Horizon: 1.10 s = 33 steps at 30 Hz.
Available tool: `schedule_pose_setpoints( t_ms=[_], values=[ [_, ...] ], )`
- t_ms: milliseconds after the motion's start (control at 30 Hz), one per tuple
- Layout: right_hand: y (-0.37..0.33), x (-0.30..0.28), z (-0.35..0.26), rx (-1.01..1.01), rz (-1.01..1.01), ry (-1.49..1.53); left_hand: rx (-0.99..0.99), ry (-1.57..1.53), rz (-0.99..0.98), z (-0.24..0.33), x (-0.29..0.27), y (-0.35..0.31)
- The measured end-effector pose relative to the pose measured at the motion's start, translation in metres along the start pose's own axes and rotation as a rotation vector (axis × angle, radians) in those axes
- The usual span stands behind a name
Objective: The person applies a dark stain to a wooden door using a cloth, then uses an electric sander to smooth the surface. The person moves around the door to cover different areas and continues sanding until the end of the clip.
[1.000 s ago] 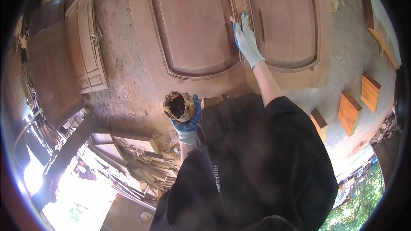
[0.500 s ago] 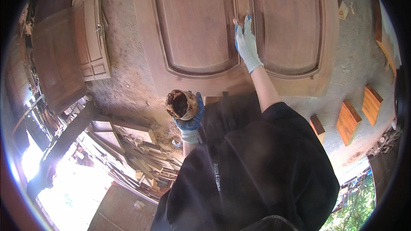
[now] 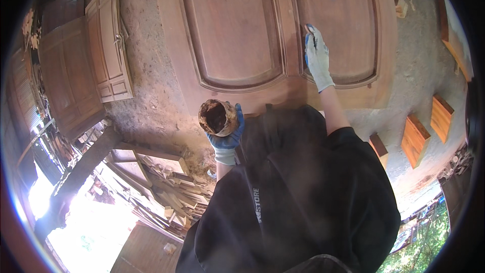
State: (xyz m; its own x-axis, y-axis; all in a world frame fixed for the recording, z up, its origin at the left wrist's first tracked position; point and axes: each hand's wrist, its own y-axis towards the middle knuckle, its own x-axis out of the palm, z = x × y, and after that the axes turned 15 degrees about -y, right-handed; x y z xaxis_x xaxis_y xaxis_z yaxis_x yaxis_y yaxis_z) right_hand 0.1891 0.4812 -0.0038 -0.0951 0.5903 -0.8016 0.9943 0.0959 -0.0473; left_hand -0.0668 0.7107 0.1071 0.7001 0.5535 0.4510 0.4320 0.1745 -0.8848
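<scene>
My left hand (image 3: pixel 230 140), in a blue-and-white work glove, is closed around a round can (image 3: pixel 233 119) crusted with brown residue. The can tilts so that its dark inside shows. A large wooden door panel (image 3: pixel 227 25) with two raised, arched fields lies in front of me. Over its right field is my gloved right hand (image 3: pixel 319 63), fingers together and pointing away from me. A small brownish piece shows at its fingertips, close to the moulding beside the centre rail; its kind is too small to make out.
Left of the panel, a lighter panelled door (image 3: pixel 107 45) and a dark door (image 3: pixel 68 71) lean by the bare ground. Wood offcuts (image 3: pixel 172 192) are heaped at lower left. Several orange-brown wood blocks (image 3: pixel 415 141) stand at right. A post (image 3: pixel 83 172) rises at lower left.
My right hand has moved right and slightly nearer, from the centre rail to the right field. The left hand still holds the can, a little higher and further right in view.
</scene>
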Motion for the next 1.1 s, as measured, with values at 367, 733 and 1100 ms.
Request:
schedule_pose_setpoints(
  t_ms=[367,733,1100],
  values=[
    [0.042,0.003,-0.017,-0.206,0.048,-0.46,-0.031,-0.028,-0.098,0.002,-0.006,0.004],
    [0.031,0.01,-0.023,-0.248,-0.037,-0.565,-0.002,-0.066,-0.01,-0.003,-0.006,0.003],
    [0.035,0.012,-0.033,-0.256,-0.048,-0.544,-0.047,-0.048,-0.048,-0.004,-0.005,0.003]
  ],
)
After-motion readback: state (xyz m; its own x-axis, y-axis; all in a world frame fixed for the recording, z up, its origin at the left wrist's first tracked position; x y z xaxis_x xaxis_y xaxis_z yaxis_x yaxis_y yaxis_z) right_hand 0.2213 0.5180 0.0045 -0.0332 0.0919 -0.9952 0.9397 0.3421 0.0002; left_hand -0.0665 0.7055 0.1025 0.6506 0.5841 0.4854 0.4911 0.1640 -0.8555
